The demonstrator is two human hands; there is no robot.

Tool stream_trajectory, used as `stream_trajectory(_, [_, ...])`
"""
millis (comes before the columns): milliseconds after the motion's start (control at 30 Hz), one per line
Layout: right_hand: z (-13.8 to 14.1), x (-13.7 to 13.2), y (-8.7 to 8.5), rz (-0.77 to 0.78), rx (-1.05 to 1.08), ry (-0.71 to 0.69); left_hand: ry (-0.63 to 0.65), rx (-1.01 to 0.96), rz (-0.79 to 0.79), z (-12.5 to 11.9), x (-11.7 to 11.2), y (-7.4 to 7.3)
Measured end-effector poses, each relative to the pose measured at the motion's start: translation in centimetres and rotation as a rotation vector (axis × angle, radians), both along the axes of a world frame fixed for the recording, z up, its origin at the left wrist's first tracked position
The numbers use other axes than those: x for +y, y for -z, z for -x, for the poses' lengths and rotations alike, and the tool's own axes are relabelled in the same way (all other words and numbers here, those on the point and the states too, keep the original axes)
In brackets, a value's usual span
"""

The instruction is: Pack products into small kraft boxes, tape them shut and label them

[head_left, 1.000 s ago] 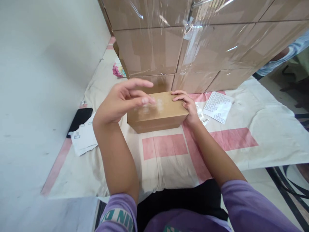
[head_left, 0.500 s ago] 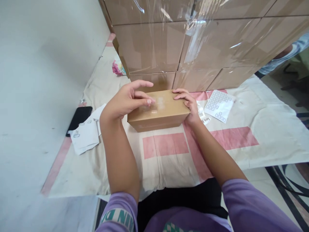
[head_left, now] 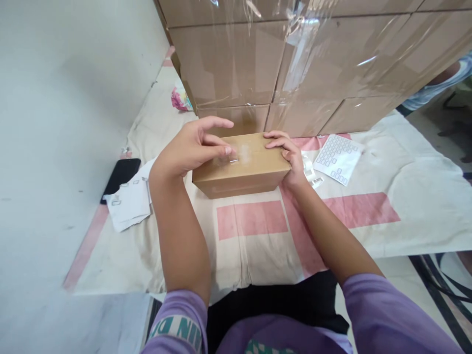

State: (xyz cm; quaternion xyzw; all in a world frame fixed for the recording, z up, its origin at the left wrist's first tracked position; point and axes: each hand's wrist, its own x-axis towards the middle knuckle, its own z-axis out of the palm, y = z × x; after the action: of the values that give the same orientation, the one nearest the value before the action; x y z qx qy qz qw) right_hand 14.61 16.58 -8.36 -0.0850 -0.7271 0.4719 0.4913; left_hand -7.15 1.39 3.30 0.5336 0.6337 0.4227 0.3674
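A small brown cardboard box lies on a cream cloth with pink bands in front of me. My left hand reaches over the box's left part. Its thumb and a fingertip pinch a small white sticker against the top of the box, with the index finger raised. My right hand curls over the right end of the box and holds it steady.
A wall of large cartons under clear film rises just behind the box. A sticker sheet lies to the right; spent white backing sheets and a black phone lie left. Another person's sleeve shows at far right.
My left hand has come down from above the box and now presses the sticker on its top. My right hand has stayed on the box's right end.
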Motion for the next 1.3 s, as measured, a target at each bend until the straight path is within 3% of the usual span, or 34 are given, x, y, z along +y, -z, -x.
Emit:
stream_trajectory(367, [0.1,-0.1,0.0,0.028,-0.023,0.014,-0.004,0.014,-0.09,-1.3,-2.2,-2.5])
stream_trajectory(567, [0.0,-0.3,-0.2,0.04,-0.018,0.03,0.027,-0.007,0.031,-0.8,-1.0,-1.5])
stream_trajectory(833, [-0.2,-0.4,-0.2,0.046,-0.038,0.039,-0.038,0.052,0.0,-1.8,0.4,-0.8])
stream_trajectory(1067, [-0.2,-0.5,0.0,0.04,-0.019,0.034,-0.117,0.047,-0.043,-1.0,0.4,-0.4])
stream_trajectory(1300, [-0.2,-0.4,0.0,0.03,-0.037,0.039,-0.096,0.041,-0.034,-0.7,-0.2,-0.8])
